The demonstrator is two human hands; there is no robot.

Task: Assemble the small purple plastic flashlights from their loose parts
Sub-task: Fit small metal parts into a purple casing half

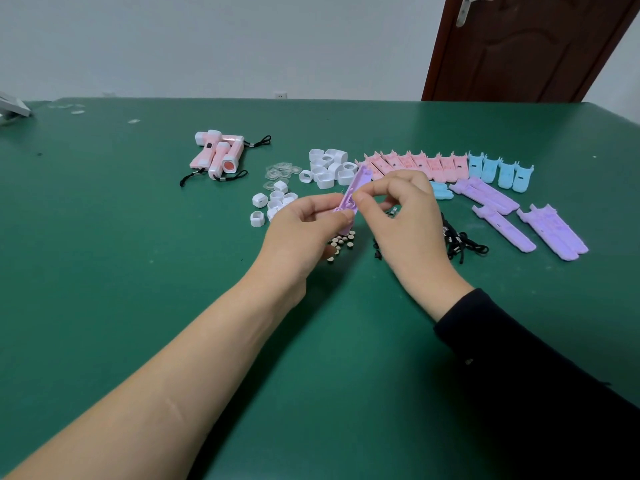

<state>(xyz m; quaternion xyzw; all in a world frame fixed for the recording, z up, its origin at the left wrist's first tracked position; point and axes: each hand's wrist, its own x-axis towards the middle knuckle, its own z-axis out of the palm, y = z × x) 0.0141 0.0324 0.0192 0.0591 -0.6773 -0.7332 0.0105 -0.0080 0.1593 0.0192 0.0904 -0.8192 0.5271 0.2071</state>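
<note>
My left hand (pixel 304 230) grips the lower end of a purple flashlight shell half (pixel 354 192), held tilted above the green table (pixel 138 271). My right hand (pixel 405 216) pinches at the middle of the same shell with thumb and forefinger; whatever small part is between the fingertips is hidden. More purple shell halves (pixel 502 209) lie to the right. Small round button batteries (pixel 344 240) sit under my hands. Black wrist cords (pixel 460 244) lie beside my right hand.
Finished pink flashlights (pixel 218 154) lie at the back left. White end caps (pixel 329 166) and clear lenses (pixel 280 171) are piled mid-table. Pink shell halves (pixel 415 164) and blue shell halves (pixel 498 169) line the back right. A brown door (pixel 519 46) stands behind.
</note>
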